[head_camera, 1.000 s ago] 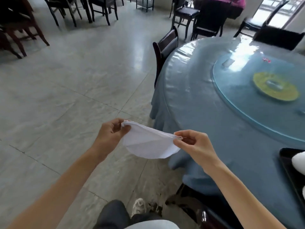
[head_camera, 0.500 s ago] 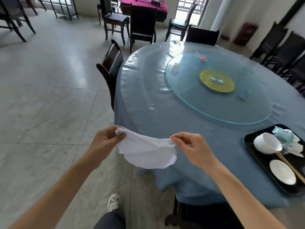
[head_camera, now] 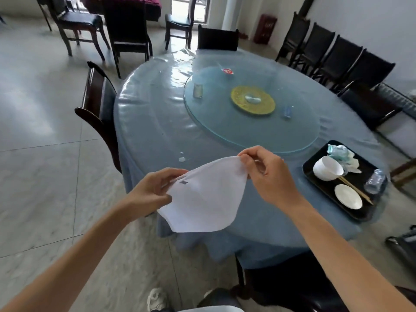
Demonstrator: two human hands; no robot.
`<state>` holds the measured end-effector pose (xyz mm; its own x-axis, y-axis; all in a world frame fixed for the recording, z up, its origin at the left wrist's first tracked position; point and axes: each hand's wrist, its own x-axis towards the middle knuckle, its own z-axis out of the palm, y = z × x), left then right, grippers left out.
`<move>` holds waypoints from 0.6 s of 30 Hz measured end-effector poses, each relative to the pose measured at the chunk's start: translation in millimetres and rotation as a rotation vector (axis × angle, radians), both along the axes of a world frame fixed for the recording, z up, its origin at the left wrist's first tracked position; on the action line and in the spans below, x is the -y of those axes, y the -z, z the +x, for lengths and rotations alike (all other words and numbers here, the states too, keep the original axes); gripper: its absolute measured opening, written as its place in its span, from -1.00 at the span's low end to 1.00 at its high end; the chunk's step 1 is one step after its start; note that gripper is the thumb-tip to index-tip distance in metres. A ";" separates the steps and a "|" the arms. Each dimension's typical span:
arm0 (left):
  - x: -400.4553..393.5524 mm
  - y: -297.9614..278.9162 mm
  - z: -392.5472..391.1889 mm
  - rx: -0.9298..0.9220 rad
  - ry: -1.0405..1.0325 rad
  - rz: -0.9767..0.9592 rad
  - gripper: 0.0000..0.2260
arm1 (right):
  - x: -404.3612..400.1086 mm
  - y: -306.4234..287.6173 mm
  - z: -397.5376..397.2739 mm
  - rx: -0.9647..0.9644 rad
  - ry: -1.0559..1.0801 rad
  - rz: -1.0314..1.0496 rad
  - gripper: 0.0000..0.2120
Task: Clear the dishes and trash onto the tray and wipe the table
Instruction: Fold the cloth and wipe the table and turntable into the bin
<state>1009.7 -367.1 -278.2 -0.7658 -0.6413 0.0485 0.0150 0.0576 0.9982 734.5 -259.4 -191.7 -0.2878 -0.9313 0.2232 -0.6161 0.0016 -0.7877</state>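
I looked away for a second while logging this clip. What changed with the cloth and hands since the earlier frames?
The right hand rose above the left hand, so the white cloth now hangs slanted over the table edge, spread wider. Both hands still pinch its corners; the tray load looks unchanged.

A restaurant dining hall: round table (head_camera: 157,122) with glass turntable (head_camera: 252,131), many dark chairs (head_camera: 337,52).

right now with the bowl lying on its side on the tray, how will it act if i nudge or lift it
The bowl lies tipped on its round wall on the tray, so a nudge would probably roll it. It rests by the chopsticks, which may shift with it. It looks like glossy white ceramic, so likely stiff, breakable and somewhat slippery.
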 end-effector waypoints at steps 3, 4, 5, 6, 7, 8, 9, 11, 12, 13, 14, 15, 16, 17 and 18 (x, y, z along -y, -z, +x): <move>14.3 -4.4 -17.6 0.048 -0.011 -0.159 -0.49 | 2.0 -8.7 -6.0 0.031 0.017 -0.037 -0.87; 17.7 -6.1 -26.5 0.073 -0.085 -0.258 -0.55 | 2.3 -11.6 -7.9 0.038 0.024 -0.042 -0.87; 21.3 -6.7 -36.0 0.085 -0.183 -0.323 -0.64 | 1.8 -13.7 -10.7 0.042 0.032 -0.041 -0.88; 24.2 -9.4 -45.5 0.089 -0.288 -0.360 -0.75 | 0.6 -15.8 -14.1 0.043 0.040 -0.040 -0.88; 27.2 -13.0 -53.8 0.084 -0.364 -0.373 -0.85 | -1.2 -18.0 -18.1 0.039 0.048 -0.038 -0.88; 29.6 -18.3 -61.0 0.088 -0.400 -0.388 -0.89 | -3.6 -20.3 -22.8 0.032 0.059 -0.036 -0.88; 31.5 -24.6 -67.6 0.107 -0.406 -0.405 -0.88 | -6.2 -22.6 -28.2 0.035 0.074 -0.034 -0.88; 34.6 -37.1 -77.4 0.147 -0.370 -0.451 -0.84 | -13.9 -27.5 -40.9 0.083 0.109 -0.040 -0.87; 34.3 -42.9 -82.1 0.131 -0.328 -0.414 -0.84 | -18.9 -29.5 -47.8 0.111 0.127 -0.047 -0.87; 33.4 -47.5 -86.7 0.102 -0.268 -0.352 -0.83 | -24.7 -30.4 -54.6 0.136 0.141 -0.051 -0.86; 32.1 -50.6 -91.3 0.079 -0.205 -0.306 -0.81 | -31.4 -30.1 -60.8 0.155 0.152 -0.051 -0.86; 29.6 -53.5 -96.0 0.064 -0.146 -0.269 -0.80 | -37.8 -28.4 -66.6 0.170 0.159 -0.050 -0.86; 28.2 -53.2 -101.1 0.064 -0.104 -0.258 -0.81 | -43.9 -25.8 -71.8 0.186 0.165 -0.046 -0.86; 26.2 -52.3 -105.8 0.060 -0.074 -0.244 -0.84 | -49.4 -22.5 -76.6 0.206 0.171 -0.040 -0.85; 24.8 -50.0 -111.2 0.050 -0.059 -0.234 -0.83 | -54.1 -19.5 -80.4 0.229 0.182 -0.034 -0.85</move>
<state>898.4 -391.9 -228.2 -0.7322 -0.6610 0.1640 -0.0444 0.2866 0.9570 654.0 -205.3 -172.1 -0.4956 -0.8529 0.1640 -0.4147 0.0665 -0.9075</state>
